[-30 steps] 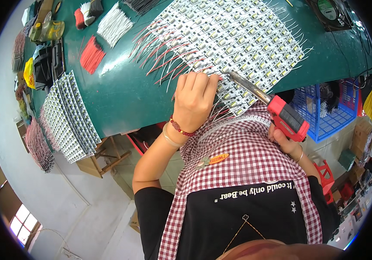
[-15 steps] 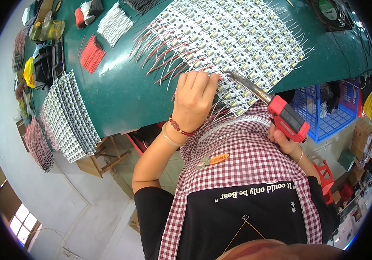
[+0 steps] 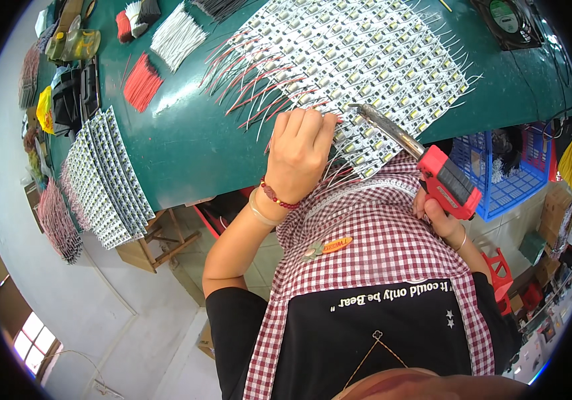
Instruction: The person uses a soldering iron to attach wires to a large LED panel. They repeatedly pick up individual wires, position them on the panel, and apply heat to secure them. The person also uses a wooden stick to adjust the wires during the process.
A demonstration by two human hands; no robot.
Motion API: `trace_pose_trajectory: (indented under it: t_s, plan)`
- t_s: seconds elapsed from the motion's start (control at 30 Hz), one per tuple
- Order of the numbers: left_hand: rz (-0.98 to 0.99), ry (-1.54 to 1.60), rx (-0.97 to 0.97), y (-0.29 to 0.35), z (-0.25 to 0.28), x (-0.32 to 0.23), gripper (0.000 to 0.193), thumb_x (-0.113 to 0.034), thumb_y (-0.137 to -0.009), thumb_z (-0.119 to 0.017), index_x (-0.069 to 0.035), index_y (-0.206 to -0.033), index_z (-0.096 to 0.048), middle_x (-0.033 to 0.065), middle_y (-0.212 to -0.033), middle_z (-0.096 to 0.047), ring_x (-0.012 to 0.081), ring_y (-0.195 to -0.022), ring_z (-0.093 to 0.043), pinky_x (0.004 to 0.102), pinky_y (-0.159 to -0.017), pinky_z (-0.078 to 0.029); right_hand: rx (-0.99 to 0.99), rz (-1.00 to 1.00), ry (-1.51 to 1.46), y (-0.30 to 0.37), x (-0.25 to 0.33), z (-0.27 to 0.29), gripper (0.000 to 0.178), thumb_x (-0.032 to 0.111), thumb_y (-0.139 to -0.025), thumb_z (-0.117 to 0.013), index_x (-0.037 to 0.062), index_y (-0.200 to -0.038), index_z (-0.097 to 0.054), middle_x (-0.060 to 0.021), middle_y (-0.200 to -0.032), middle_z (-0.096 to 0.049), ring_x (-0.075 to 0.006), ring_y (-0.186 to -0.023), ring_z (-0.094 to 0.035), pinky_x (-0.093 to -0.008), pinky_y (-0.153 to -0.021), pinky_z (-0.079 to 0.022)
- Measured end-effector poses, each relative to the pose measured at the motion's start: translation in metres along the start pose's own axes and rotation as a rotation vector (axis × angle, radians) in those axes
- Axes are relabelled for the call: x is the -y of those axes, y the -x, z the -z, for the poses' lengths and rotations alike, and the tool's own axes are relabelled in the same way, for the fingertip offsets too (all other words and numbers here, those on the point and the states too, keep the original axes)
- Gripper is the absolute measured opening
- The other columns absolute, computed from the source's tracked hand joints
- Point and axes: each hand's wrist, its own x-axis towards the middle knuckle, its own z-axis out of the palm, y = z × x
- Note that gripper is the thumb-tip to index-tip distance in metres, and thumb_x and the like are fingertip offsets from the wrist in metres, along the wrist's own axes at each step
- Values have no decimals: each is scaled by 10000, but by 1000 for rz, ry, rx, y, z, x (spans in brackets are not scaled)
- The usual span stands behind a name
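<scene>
A sheet of white LED circuit boards [image 3: 366, 60] lies on the green table, with red and white wires [image 3: 259, 93] fringing its left side. My left hand [image 3: 299, 150] rests at the sheet's near left edge. Its fingers are pinched on what looks like a thin red wire, mostly hidden by the hand. My right hand [image 3: 438, 217] grips a red and black soldering gun [image 3: 449, 183] from below. The gun's long metal barrel slants up and left over the boards, its dark tip close to my left fingertips. Whether the tip touches a board I cannot tell.
Bundles of red wires [image 3: 142, 82] and white wires [image 3: 178, 37] lie on the green table [image 3: 186, 147]. More LED board strips [image 3: 109, 180] overhang its left edge. A black fan [image 3: 507, 23] stands far right. Below the table's right side is a blue crate [image 3: 509, 190].
The soldering gun has shifted slightly right, and its tip has moved a little up and away from my left fingertips. My left hand stays in nearly the same place.
</scene>
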Motion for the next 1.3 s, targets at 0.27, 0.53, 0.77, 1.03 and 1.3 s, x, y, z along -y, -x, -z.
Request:
trace_pose_trajectory:
  t_s: [0.27,0.53,0.77,1.03,1.3]
  plan:
    - [-3,-98,-50,-4,0,-3,153,-26,-752,-634,-63,-900,-652,26,-744,-458,181,-735,-533,336,-727,-393,-15,25,41,4,-2,2,167,167,-910,-583,17,-838,-593,-41,-724,-578,-143,-669,-552,-293,-613,-442]
    - [37,-115,-40,-3,13,-2,164,-21,-733,-669,-87,-883,-662,17,-755,-486,180,-765,-552,346,-748,-387,5,38,16,7,2,4,164,165,-913,-567,16,-846,-583,-40,-729,-565,-136,-671,-537,-289,-621,-437]
    - [60,-220,-165,-4,54,-23,207,1,-673,-700,-97,-855,-700,-13,-743,-539,174,-767,-582,326,-742,-371,108,-54,-80,17,-6,17,215,208,-947,-537,2,-999,-572,-49,-868,-569,-124,-782,-531,-278,-761,-458]
    - [29,8,-71,3,0,-23,212,-11,-715,-643,-69,-916,-673,10,-739,-486,178,-686,-498,329,-655,-361,152,-56,59,23,-9,18,190,185,-936,-555,16,-1006,-603,-17,-838,-593,-114,-800,-565,-294,-750,-459]
    - [28,33,-34,5,-3,-21,213,13,-728,-644,-31,-937,-660,38,-739,-468,195,-698,-492,336,-633,-369,-23,114,244,19,-21,12,71,79,-791,-654,13,-812,-642,-81,-715,-634,-218,-619,-615,-324,-594,-480]
